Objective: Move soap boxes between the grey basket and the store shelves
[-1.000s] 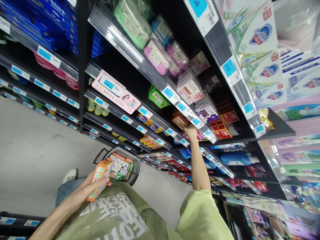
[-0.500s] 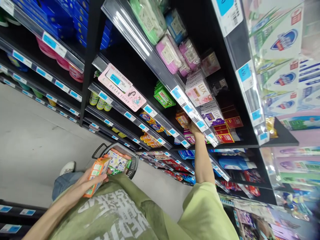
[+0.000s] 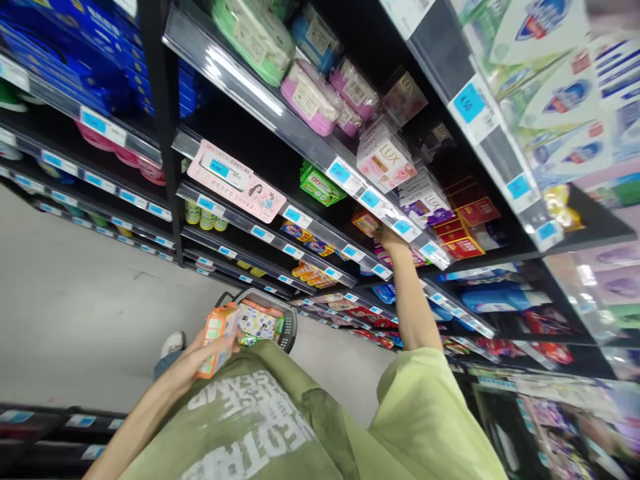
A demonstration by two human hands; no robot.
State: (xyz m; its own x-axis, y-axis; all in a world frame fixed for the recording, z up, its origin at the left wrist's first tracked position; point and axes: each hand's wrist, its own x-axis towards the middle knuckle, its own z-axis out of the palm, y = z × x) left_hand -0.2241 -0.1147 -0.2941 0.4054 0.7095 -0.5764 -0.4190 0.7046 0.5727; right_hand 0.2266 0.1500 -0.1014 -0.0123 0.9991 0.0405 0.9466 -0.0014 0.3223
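Note:
My left hand [image 3: 193, 360] is closed around an orange-and-white boxed pack [image 3: 216, 337], slightly blurred, held in front of my shirt. Below and beyond it, a dark shopping basket [image 3: 289, 328] holds several packets. My right hand [image 3: 394, 241] reaches in under a shelf's front edge, right beside an orange pack [image 3: 366, 223]. The shelf edge and its price tags hide the fingers, so I cannot tell whether they grip anything. Pink-purple packs [image 3: 384, 255] lie just below that hand. A green pack [image 3: 321, 185] sits farther left on the same shelf.
Above my right hand, a shelf holds boxed LUX soaps [image 3: 385, 160] and wrapped pink soaps [image 3: 307, 100]. A pink promotional card [image 3: 237, 183] sticks out from the shelf front. Grey floor [image 3: 100, 287] extends at left, and a dark shelf [image 3: 60, 427] stands at lower left.
The view has shifted, so my left hand, its pack and the basket appear farther right. My right hand stays at the orange pack under the shelf edge.

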